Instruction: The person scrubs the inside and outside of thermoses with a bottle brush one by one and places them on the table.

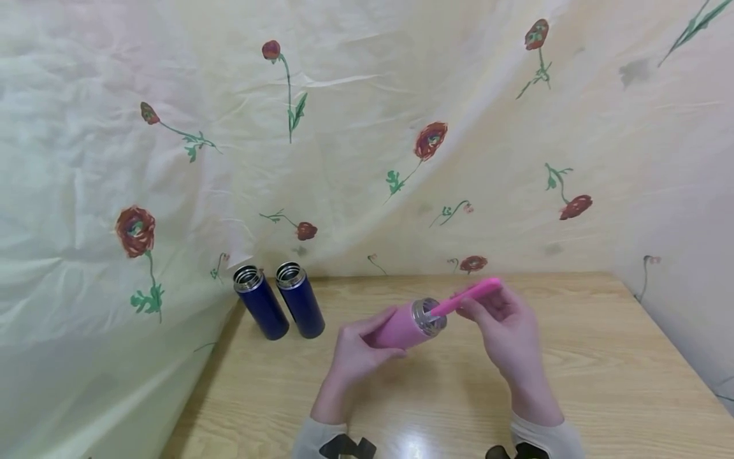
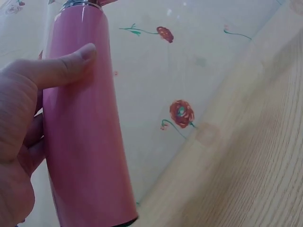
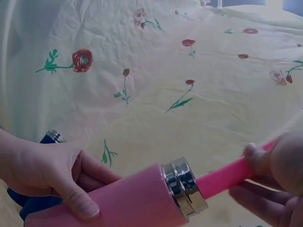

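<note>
A pink thermos bottle (image 1: 395,328) is held tilted above the table, its uncapped silver neck (image 3: 183,185) toward the right. My left hand (image 1: 358,344) grips it around the body, the thumb (image 2: 71,64) lying across its side. My right hand (image 1: 507,325) pinches a bright pink handle (image 1: 470,297) between thumb and fingers. The handle slants down into the bottle's mouth, where a pale narrow part shows at its lower end; the rest of that end is hidden inside the bottle.
Two dark blue thermos bottles (image 1: 260,306) (image 1: 301,305) stand uncapped at the table's back left. The wooden table (image 1: 602,357) meets a flower-patterned cloth (image 1: 355,159) hung behind it and along its left side.
</note>
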Tool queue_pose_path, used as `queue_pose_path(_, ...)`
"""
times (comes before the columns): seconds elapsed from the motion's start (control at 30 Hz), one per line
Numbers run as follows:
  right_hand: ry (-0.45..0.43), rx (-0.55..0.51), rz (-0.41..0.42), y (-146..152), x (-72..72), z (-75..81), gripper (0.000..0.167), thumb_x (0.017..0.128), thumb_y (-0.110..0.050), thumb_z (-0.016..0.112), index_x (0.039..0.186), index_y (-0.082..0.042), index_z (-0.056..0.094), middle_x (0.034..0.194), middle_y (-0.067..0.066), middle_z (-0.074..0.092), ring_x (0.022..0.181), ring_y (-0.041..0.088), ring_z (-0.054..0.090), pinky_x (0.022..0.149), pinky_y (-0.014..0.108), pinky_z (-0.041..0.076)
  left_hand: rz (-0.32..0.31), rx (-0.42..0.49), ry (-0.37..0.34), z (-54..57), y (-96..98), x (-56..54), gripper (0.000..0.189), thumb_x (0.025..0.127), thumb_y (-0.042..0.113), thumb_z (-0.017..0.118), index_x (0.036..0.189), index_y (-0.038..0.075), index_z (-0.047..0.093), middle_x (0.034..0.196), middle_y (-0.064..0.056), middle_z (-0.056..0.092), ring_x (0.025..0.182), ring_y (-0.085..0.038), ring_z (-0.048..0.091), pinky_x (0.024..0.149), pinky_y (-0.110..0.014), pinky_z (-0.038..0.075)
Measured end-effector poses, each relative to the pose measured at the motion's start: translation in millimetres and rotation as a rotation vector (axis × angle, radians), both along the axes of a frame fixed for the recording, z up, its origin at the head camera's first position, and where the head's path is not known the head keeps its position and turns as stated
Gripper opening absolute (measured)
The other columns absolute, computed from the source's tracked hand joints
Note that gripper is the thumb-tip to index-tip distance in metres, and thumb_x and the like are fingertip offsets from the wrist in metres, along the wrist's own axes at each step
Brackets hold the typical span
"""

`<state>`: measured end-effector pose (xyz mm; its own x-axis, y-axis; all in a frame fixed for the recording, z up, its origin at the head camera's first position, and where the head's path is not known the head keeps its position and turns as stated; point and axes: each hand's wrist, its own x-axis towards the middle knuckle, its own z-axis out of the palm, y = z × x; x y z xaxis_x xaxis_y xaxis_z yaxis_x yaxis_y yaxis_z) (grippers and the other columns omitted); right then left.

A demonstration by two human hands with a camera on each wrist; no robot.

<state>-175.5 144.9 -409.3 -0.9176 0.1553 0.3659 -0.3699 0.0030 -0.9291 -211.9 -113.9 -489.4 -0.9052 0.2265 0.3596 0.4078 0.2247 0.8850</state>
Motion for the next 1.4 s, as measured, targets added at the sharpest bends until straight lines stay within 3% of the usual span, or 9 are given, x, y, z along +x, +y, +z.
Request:
queue_pose_path(0.13,0.056,0.097,0.099,-2,0.5,-3.5,0.015,0.096,0.013,0.069,0.111,0.009,0.067,0.109,0.014,0.077,0.100,0.018,0.075,0.090,0.032,0.063,-0.015,-0.010,-0.037,1.2,-1.4,0.7,0.075,0.071,0.011,0.100,0.140,0.024,0.073,0.136,0.006,0.071,0.128,-0.023,0.067,0.112,-0.048,0.051)
queue_pose_path(0.4,0.140,0.212,0.167,-2,2.3,-4.1,0.016,0.097,0.015,0.066,0.109,0.004,0.066,0.113,0.012,0.079,0.104,0.015,0.074,0.092,0.026,0.061,-0.050,-0.015,-0.003,1.0,-8.6,-0.9,0.074,0.070,0.005,0.099,0.138,0.022,0.074,0.135,0.005,0.072,0.127,-0.024,0.068,0.112,-0.049,0.051)
queue_pose_path(0.57,0.130,0.241,0.186,-1,2.0,-4.4,0.015,0.097,0.011,0.068,0.108,0.001,0.068,0.113,0.009,0.080,0.104,0.013,0.074,0.092,0.025,0.060,-0.076,-0.021,0.008,-0.5,-10.0,-2.4,0.073,0.071,0.008,0.099,0.139,0.022,0.074,0.134,0.005,0.073,0.125,-0.023,0.069,0.111,-0.048,0.051)
queue_pose_path(0.8,0.016,0.174,0.115,-1,4.1,-1.2,0.017,0.094,0.006,0.076,0.110,0.005,0.071,0.109,0.007,0.081,0.101,0.016,0.077,0.089,0.029,0.063,-0.063,-0.030,-0.006,-1.3,-7.8,-3.0,0.073,0.073,0.013,0.099,0.140,0.023,0.072,0.135,0.005,0.073,0.126,-0.022,0.069,0.112,-0.050,0.050)
queue_pose_path(1.03,-0.099,0.024,-0.046,-1,9.5,3.8,0.024,0.092,-0.004,0.084,0.110,0.004,0.071,0.098,0.005,0.079,0.087,0.018,0.079,0.081,0.035,0.065,-0.058,-0.015,-0.017,-2.4,-4.0,-2.4,0.072,0.073,0.012,0.099,0.140,0.019,0.073,0.134,0.003,0.073,0.125,-0.023,0.069,0.110,-0.050,0.052)
queue_pose_path(1.2,-0.085,-0.151,-0.152,5,8.9,7.4,0.021,0.092,0.000,0.083,0.107,0.006,0.070,0.096,0.009,0.080,0.082,0.020,0.079,0.078,0.036,0.065,-0.030,-0.029,-0.017,-4.0,-2.4,-1.8,0.073,0.075,0.007,0.096,0.142,0.019,0.071,0.138,0.003,0.071,0.129,-0.025,0.067,0.113,-0.052,0.050)
queue_pose_path(1.4,0.008,-0.215,-0.158,15,7.2,10.2,0.021,0.097,0.002,0.076,0.113,0.013,0.068,0.100,0.012,0.080,0.090,0.020,0.080,0.085,0.036,0.063,0.000,-0.014,-0.015,-4.1,-0.5,-1.4,0.074,0.074,0.002,0.096,0.142,0.019,0.071,0.140,0.001,0.070,0.131,-0.026,0.065,0.114,-0.051,0.048)
